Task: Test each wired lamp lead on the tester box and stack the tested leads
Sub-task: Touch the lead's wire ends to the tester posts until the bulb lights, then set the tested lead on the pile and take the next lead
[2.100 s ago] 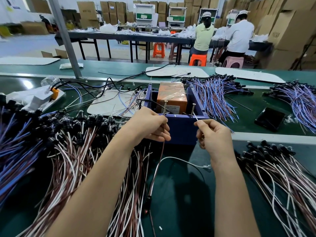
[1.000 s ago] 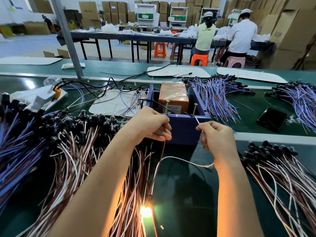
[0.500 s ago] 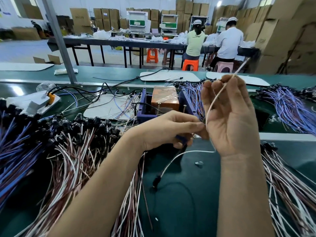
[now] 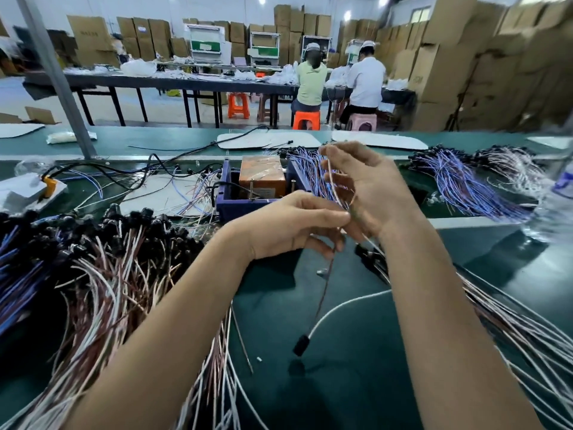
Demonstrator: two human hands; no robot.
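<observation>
A single lamp lead [image 4: 322,297] with a brown and a white wire hangs above the green bench, its black lamp holder [image 4: 301,345] dangling unlit. My left hand [image 4: 291,226] pinches the brown wire near its top. My right hand [image 4: 369,187], raised just beyond it, holds the white wire's upper end between its fingers. Behind both hands stands the blue tester box [image 4: 248,197] with an orange block inside and metal pins on its front rim. A big pile of brown-and-white leads [image 4: 102,274] lies at the left. Another pile of such leads [image 4: 511,330] lies at the right.
Bundles of blue-and-white leads [image 4: 459,184] lie behind the box and to the right. Black cables and a white-and-orange device [image 4: 43,187] sit at the back left. A grey post [image 4: 52,72] rises at the left. Two people sit at a far table.
The lead came off the tester pins and its lamp went dark. Both hands lifted it up and together; the holder now dangles lower over the bench. The camera turned slightly right.
</observation>
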